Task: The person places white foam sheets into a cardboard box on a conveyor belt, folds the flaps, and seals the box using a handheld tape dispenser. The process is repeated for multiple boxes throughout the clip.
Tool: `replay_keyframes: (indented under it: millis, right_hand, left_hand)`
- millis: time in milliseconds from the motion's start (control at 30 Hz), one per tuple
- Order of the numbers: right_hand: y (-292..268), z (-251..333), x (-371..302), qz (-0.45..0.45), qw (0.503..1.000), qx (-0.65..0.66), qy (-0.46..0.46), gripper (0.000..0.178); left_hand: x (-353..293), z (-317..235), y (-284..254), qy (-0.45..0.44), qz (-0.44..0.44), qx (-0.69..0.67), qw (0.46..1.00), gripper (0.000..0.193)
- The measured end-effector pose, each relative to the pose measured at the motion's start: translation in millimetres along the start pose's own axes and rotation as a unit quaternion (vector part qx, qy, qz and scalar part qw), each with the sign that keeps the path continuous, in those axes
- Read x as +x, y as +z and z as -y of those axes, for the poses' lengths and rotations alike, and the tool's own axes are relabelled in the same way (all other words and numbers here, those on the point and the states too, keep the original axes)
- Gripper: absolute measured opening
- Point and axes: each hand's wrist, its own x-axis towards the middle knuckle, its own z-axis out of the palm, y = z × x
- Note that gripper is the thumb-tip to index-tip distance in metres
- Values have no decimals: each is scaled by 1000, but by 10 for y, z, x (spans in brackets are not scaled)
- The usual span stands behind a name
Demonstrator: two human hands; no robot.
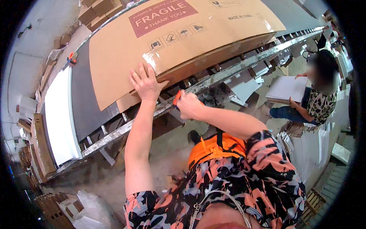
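A large brown cardboard box (213, 42) with a dark red printed panel lies on the conveyor. Its long side faces me, and a flap spreads out at its left end. My left hand (145, 83) rests on the near left corner with the fingers spread, pressing the cardboard beside a shiny strip of clear tape (149, 60). Just right of it and closer to me, my right hand (188, 104) is closed around an orange-red hand tool (177, 97). The fist hides most of that tool, so its exact kind does not show.
The conveyor's metal rail (213, 78) runs along the near side. A white sheet (61, 116) lies at its left end, near an orange tape dispenser (71, 58). At right, another person (320, 91) holds white boards (286, 88). Cardboard boxes (100, 11) are stacked behind.
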Motion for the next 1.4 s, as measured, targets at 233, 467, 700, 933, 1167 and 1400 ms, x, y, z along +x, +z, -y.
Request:
replay_keyframes:
  millis: [233, 467, 700, 933, 1167, 1400]
  right_hand:
    - [-9, -1075, -1032, -357, 924, 94, -96, 81]
    - [-336, -2065, -1245, -512, 798, 93, -302, 80]
    - [-540, -2672, -1225, -500, 759, 96, -406, 66]
    - [-729, -2719, -1196, -408, 778, 79, -471, 66]
    - [-1173, -2596, -1136, -358, 826, 3, -435, 70]
    - [-1215, -2786, -878, -276, 900, -110, -318, 62]
  left_hand:
    - [-311, -157, 187, -20, -102, -10, 995, 111]
    - [-122, -402, -195, -154, 42, -25, 987, 96]
    - [9, -2028, -1112, -345, 114, -822, 438, 31]
    - [-50, -2373, -1158, -485, -22, -799, 355, 19]
    - [-324, -846, -914, -571, -304, -483, 590, 9]
    - [-361, 6, -513, -519, -277, -134, 797, 25]
